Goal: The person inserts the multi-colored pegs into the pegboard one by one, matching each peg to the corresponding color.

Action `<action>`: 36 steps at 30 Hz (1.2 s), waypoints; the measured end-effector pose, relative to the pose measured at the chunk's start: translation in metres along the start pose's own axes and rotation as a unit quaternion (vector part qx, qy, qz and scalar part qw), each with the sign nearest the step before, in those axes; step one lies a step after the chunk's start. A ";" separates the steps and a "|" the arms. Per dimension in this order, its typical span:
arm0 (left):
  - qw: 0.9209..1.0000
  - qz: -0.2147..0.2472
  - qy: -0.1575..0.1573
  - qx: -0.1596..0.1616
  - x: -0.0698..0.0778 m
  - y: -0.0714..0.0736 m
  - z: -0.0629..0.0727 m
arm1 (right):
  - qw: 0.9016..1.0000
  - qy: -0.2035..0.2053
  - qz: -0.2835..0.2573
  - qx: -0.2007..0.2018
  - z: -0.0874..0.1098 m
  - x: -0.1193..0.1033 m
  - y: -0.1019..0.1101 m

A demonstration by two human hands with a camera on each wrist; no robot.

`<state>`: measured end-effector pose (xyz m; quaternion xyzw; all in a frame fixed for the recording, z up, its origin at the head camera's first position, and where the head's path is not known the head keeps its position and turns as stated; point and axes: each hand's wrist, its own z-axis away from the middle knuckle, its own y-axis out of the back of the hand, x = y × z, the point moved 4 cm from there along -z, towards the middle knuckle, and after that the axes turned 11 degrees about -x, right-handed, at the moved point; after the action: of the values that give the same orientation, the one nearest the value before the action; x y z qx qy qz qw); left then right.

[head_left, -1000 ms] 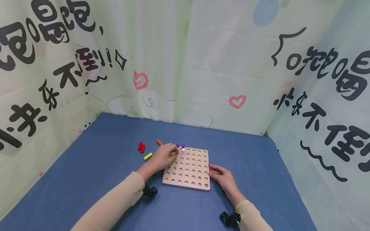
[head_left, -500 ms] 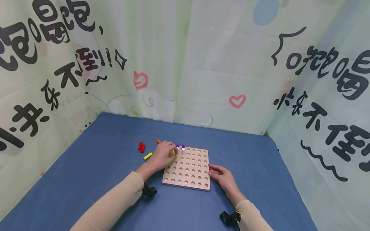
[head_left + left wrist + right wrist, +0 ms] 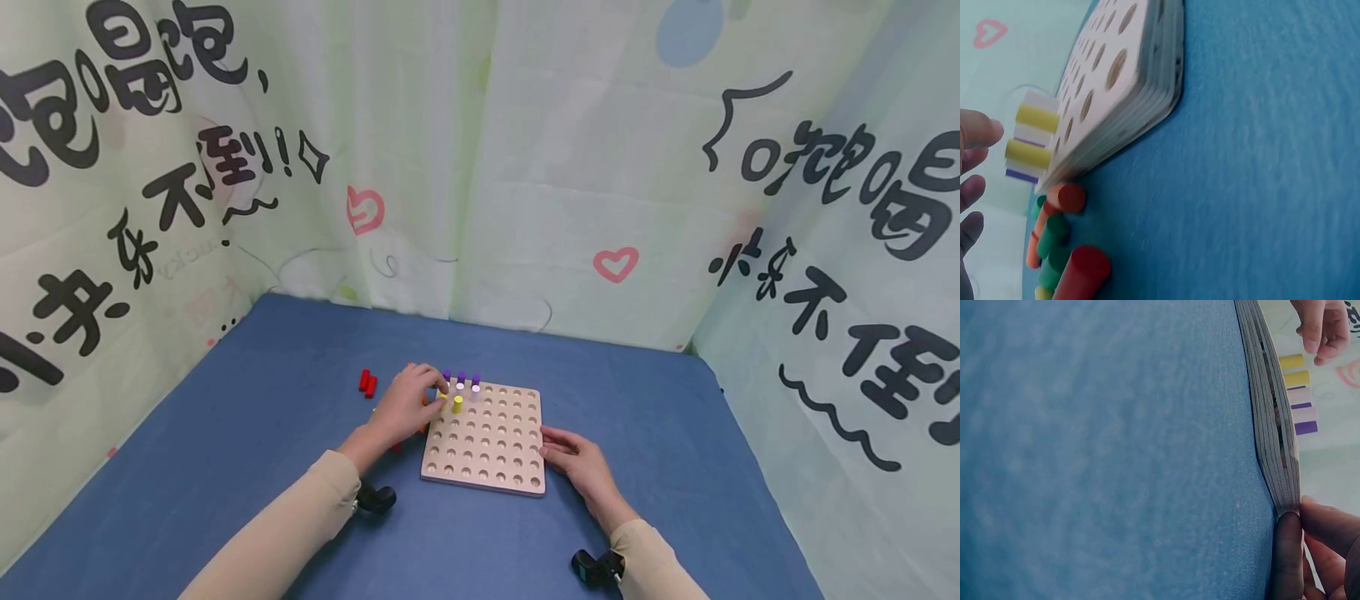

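A square wooden pegboard point(image 3: 487, 450) with rows of round holes lies on the blue cloth. Purple pegs point(image 3: 461, 377) stand along its far edge, white pegs point(image 3: 475, 391) in front of them. Two yellow pegs point(image 3: 1027, 154) stand upright in the row nearer me. Just left of these, my left hand point(image 3: 405, 404) hovers over the board's far left corner, fingers bent and apart from the pegs, nothing between them. My right hand point(image 3: 581, 467) holds the board's right edge; the right wrist view shows its thumb point(image 3: 1329, 525) on top and a finger point(image 3: 1288, 550) against the side.
Beside the board's left edge lie loose orange pegs point(image 3: 1067, 198), green pegs point(image 3: 1054, 234) and a red peg point(image 3: 1085, 275), partly behind my left hand in the head view. Two more red pegs point(image 3: 368, 383) lie farther left. A printed curtain point(image 3: 540, 208) surrounds the table.
My left hand has drawn back a little to the left from the yellow pegs, leaving them standing in the board and uncovering more pegs behind. The right hand has stayed still.
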<state>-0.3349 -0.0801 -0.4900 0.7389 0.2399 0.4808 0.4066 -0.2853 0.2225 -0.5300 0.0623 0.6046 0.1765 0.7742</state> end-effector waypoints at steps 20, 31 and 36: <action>0.991 -0.004 0.105 -0.078 -0.040 0.021 0.022 | 1.000 -0.001 -0.003 -0.002 -0.001 -0.001 0.000; 0.987 -0.017 0.126 -0.101 -0.050 0.023 0.032 | 1.000 0.000 0.004 -0.001 0.000 -0.002 0.001; 0.984 -0.018 0.139 -0.109 -0.052 0.023 0.036 | 1.000 -0.002 0.001 0.000 0.000 0.000 0.000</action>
<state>-0.3249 -0.1451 -0.5052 0.6119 0.2536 0.5944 0.4561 -0.2851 0.2225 -0.5295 0.0632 0.6027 0.1772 0.7755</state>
